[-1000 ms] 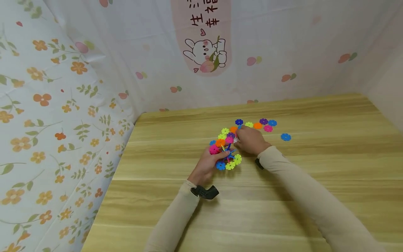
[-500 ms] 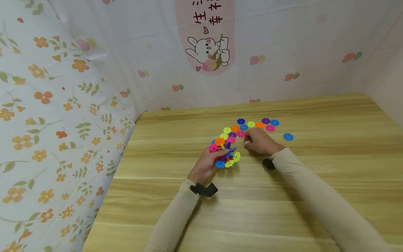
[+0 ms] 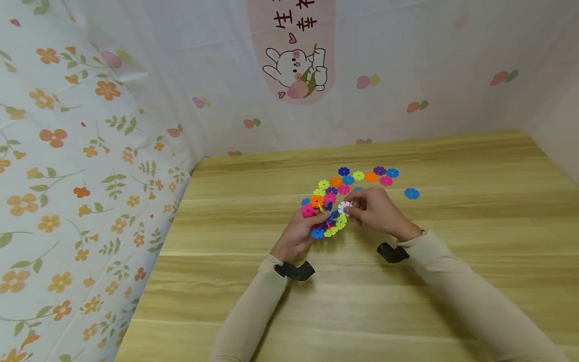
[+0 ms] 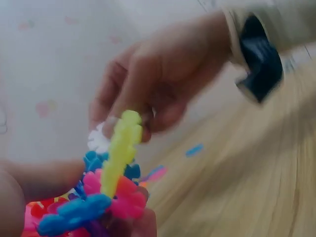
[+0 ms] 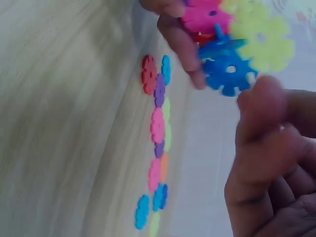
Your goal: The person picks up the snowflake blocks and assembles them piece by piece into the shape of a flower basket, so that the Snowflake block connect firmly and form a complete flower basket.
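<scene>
My left hand (image 3: 296,234) grips a cluster of interlocked plastic snowflake discs, among them a blue disc (image 3: 317,233) and a yellow-green disc (image 3: 341,222). Between the thumb and fingers of my right hand (image 3: 379,212) is a white snowflake disc (image 3: 344,208), held at the cluster's right edge. In the left wrist view the white disc (image 4: 98,140) is partly behind a yellow disc (image 4: 118,153), so whether it is slotted in cannot be told. The right wrist view shows the cluster's blue disc (image 5: 228,74) close to my right fingertips.
Loose discs lie in a curved band on the wooden table (image 3: 217,211) beyond my hands, including an orange disc (image 3: 371,177) and a pink disc (image 3: 386,181). A single blue disc (image 3: 412,193) lies farther right. A printed curtain (image 3: 217,75) hangs behind the table.
My right hand has drawn back from the loose discs with the white disc and brought it to the cluster. My left hand has stayed nearly in place, still holding the cluster.
</scene>
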Available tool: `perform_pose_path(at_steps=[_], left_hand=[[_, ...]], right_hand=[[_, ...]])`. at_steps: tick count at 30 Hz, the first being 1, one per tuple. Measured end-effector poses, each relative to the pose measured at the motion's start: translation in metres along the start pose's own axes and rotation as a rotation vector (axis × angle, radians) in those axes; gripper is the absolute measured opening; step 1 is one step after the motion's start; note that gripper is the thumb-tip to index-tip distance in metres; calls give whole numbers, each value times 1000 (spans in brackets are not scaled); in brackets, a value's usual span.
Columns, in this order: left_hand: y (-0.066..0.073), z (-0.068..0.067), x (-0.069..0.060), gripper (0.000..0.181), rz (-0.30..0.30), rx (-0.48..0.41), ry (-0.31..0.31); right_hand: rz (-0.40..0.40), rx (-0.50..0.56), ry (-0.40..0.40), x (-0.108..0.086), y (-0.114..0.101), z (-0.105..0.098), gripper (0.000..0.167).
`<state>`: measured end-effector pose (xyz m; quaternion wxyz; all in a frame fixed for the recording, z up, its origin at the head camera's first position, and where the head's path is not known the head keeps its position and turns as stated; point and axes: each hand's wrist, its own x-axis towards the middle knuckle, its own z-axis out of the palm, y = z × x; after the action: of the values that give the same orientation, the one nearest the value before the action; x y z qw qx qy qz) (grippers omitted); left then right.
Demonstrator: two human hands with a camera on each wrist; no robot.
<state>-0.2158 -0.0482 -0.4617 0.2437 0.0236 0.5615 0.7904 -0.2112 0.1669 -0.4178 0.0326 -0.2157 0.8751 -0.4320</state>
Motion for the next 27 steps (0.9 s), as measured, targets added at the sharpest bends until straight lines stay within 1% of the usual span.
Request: perform_pose_path(at_steps=[3,6,9,12,14,17,19,21,23,25,26,27], left_hand=[[0,2,0,29,30,100,24],[1,5,-1,32,71,221,55],[3,9,-3,28,113,305,97],[5,14,-5,26,148,342,131],[7,16,-6,27,155,361,143],[8,15,-9,29,139,406,148],[8,13,-10,28,125,409,138],[10,11,-12,29,109,397,130],[14,8,-12,33,109,370,112],[17,6,-11,36,111,342,88],[18,4,-11,37,109,341,82],[18,2,-10,38,107,337,80]], right_hand=[[-36,-133,42,0,-4,4,11],[-85,-220,36,0,-10,6,9],[-119,-249,19,3,-14,7,7],[-119,-251,29,6,-16,7,4],[-112,-239,29,7,-16,7,4],[-94,-203,-7,9,-13,10,7],[-79,-156,-37,10,-10,11,9],[-48,-68,-75,9,-6,10,9],[-23,19,-111,9,-2,5,14],[22,88,-132,10,5,-7,20],[47,91,-132,11,9,-14,23],[55,50,-117,12,15,-22,23]])
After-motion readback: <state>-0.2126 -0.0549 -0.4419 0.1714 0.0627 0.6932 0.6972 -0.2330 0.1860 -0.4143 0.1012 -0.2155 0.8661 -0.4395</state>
